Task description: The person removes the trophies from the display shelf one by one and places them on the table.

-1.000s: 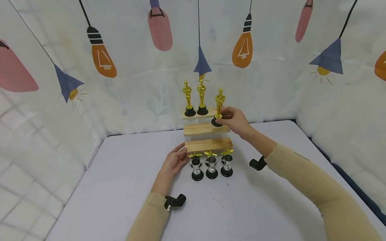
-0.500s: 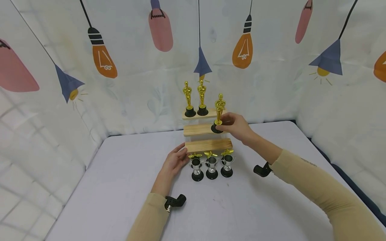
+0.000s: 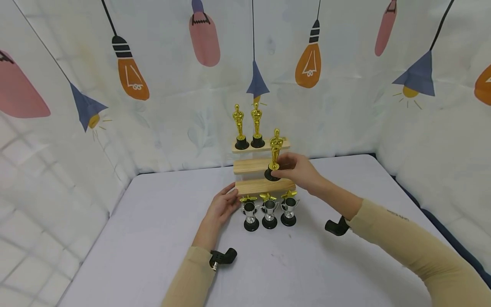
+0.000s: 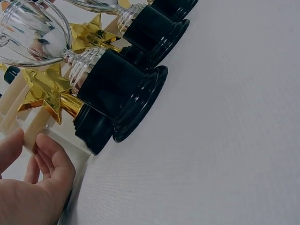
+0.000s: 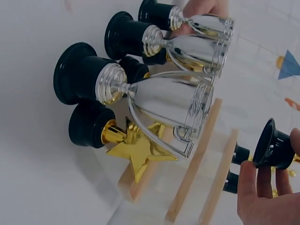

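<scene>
My right hand (image 3: 301, 172) pinches a gold figure trophy (image 3: 275, 149) by its black base, upright in front of the middle and lowest steps of a three-step wooden display stand (image 3: 264, 186). The right wrist view shows the black base (image 5: 276, 149) between thumb and fingers. Two matching figure trophies (image 3: 257, 123) stand on the top step, left and middle. My left hand (image 3: 222, 205) grips the left end of the lowest step; in the left wrist view, thumb and fingers pinch the board's end (image 4: 33, 131).
Three silver cup trophies (image 3: 270, 213) stand in a row on the white table (image 3: 153, 238) before the stand. Three gold star trophies (image 5: 140, 149) sit close behind them, at the stand's front. A patterned cloth wall (image 3: 172, 119) rises behind the table.
My right hand has brought the figure trophy down from the top step's right end, toward me and slightly left. My left hand has stayed on the stand.
</scene>
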Available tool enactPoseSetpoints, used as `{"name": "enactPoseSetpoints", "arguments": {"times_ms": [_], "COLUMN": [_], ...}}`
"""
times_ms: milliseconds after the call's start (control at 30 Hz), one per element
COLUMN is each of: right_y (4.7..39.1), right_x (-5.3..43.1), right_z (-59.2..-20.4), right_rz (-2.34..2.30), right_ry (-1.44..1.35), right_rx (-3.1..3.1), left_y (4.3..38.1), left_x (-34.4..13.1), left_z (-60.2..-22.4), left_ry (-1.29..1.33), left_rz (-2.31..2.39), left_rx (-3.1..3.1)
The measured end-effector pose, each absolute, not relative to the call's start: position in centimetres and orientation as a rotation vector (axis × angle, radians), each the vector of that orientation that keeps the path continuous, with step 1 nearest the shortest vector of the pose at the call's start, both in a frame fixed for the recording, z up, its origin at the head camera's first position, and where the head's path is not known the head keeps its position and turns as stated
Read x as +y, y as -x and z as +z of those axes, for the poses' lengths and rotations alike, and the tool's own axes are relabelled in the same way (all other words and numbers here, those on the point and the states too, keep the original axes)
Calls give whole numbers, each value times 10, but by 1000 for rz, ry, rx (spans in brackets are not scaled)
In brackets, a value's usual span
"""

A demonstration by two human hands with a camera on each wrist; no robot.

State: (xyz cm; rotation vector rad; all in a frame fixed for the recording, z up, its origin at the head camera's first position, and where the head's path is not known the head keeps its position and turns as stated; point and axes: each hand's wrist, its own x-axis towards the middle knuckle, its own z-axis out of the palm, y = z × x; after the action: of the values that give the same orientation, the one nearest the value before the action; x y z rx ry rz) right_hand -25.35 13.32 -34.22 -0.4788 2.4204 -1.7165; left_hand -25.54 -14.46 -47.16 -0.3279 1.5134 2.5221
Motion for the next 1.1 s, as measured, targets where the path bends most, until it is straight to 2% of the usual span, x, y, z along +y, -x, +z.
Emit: {"name": "enactPoseSetpoints", "arguments": {"times_ms": [1100], "right_y": [219], "right_x": [116], "right_z": [-351], "right_rz": [-1745], "right_ry": [596], "right_rx": [2264], "left_y": [254], "left_x": [-145], "left_z": [-471], "left_ry": [307], "left_rz": [2531], "left_rx": [1511]}}
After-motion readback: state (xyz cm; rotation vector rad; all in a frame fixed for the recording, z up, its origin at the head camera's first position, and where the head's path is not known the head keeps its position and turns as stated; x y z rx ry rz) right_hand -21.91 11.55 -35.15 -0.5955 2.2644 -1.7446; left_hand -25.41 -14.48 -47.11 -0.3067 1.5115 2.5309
